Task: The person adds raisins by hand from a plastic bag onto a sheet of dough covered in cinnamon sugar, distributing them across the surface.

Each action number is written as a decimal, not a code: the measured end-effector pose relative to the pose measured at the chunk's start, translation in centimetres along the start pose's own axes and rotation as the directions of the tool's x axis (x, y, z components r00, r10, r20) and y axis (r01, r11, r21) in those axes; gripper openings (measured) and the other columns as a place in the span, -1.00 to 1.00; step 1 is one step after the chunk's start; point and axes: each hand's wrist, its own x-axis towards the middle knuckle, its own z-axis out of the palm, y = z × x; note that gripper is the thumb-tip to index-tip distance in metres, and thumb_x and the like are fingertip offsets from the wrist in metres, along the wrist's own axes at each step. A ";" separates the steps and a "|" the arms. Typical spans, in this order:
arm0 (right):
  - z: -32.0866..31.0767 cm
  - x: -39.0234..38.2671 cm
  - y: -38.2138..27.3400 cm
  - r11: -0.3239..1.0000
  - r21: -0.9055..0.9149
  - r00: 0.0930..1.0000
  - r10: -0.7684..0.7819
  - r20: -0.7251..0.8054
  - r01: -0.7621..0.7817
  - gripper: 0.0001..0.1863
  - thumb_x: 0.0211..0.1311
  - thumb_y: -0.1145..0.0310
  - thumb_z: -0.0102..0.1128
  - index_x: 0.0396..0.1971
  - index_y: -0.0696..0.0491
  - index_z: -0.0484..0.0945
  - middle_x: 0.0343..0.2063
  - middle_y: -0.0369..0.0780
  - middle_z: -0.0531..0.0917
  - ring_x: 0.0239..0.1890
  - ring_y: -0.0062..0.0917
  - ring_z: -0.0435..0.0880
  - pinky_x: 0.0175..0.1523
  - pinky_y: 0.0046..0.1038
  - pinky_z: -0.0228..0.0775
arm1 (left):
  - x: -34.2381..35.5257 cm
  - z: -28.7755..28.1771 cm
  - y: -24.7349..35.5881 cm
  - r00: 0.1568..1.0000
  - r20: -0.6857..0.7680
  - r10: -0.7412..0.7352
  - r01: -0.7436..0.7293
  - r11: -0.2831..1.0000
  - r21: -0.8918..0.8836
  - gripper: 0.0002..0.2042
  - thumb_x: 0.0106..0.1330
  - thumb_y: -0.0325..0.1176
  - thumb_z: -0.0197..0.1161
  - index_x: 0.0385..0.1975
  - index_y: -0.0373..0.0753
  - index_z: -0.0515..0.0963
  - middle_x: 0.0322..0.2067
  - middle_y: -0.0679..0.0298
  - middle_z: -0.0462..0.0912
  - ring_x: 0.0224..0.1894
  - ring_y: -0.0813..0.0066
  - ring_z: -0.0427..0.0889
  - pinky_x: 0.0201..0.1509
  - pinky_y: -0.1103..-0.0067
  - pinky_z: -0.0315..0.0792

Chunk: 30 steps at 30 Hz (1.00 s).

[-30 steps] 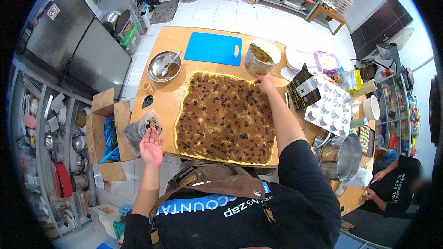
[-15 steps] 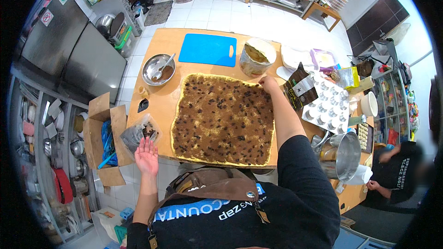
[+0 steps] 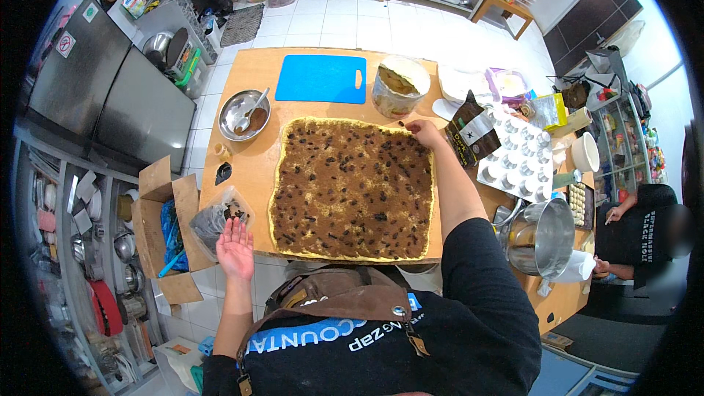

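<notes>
A rolled-out sheet of yellow dough (image 3: 352, 191) lies on the table, coated in brown powder and dotted with dark raisin-like bits. At its far right corner is my right hand (image 3: 424, 134), its fingers pinched together; a small dark bit shows by the fingertips, but what they hold cannot be made out. My left hand (image 3: 235, 251) is turned palm up with fingers spread and nothing resting on it. It hovers beside the dough's near left, close to a clear plastic bag (image 3: 213, 229) holding more dark bits.
A metal bowl with a spoon (image 3: 231, 111), a blue cutting board (image 3: 320, 79) and a tub (image 3: 400, 88) line the far side. To the right are a dark pouch (image 3: 471, 132), a muffin tin (image 3: 517, 158) and a steel pot (image 3: 546, 238). Another person (image 3: 645, 231) works at right.
My right hand stays near the dough's far right corner, its fingers shifted slightly. My left hand remains palm up. The person at right has changed arm position, and the whole view has shifted slightly.
</notes>
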 end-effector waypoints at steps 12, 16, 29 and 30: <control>0.6 0.9 -2.0 0.974 -0.107 0.926 0.150 -0.345 -0.197 -0.80 0.02 0.34 0.17 -0.35 0.07 0.62 -0.42 -0.10 0.64 -0.34 -0.36 0.62 -0.19 -0.40 0.41 | -0.1 -1.4 1.8 0.998 -0.041 0.052 -0.052 0.999 -0.001 -0.59 0.28 -0.10 -0.16 0.06 -0.13 0.33 0.05 0.34 0.40 0.04 0.47 0.37 0.06 0.45 0.29; 2.2 1.8 -1.6 0.940 -0.212 0.895 0.159 -0.417 -0.266 -0.78 -0.02 0.33 0.18 -0.33 0.04 0.62 -0.38 -0.06 0.62 -0.27 -0.26 0.60 -0.14 -0.32 0.40 | -0.7 -2.9 2.7 0.996 -0.046 0.078 -0.078 0.997 0.001 -0.58 0.29 -0.10 -0.16 0.08 -0.13 0.31 0.07 0.33 0.38 0.05 0.45 0.35 0.07 0.44 0.28; 4.9 3.4 -3.4 0.934 -0.325 0.903 -0.006 -0.430 -0.149 -0.85 -0.07 0.43 0.13 -0.44 0.12 0.57 -0.47 -0.04 0.58 -0.33 -0.17 0.55 -0.22 -0.24 0.39 | -0.9 -4.0 3.8 0.989 -0.123 0.083 -0.084 0.996 -0.004 -0.58 0.29 -0.12 -0.17 0.09 -0.14 0.30 0.09 0.33 0.35 0.06 0.44 0.34 0.10 0.44 0.25; 4.8 3.0 -4.1 0.933 -0.359 0.925 -0.122 -0.359 -0.017 -0.85 -0.08 0.43 0.15 -0.44 0.14 0.54 -0.46 -0.05 0.57 -0.32 -0.17 0.54 -0.21 -0.25 0.38 | -0.4 -3.8 3.7 0.991 -0.111 0.081 -0.081 0.997 0.005 -0.58 0.29 -0.12 -0.16 0.09 -0.14 0.30 0.09 0.33 0.36 0.07 0.44 0.34 0.10 0.44 0.26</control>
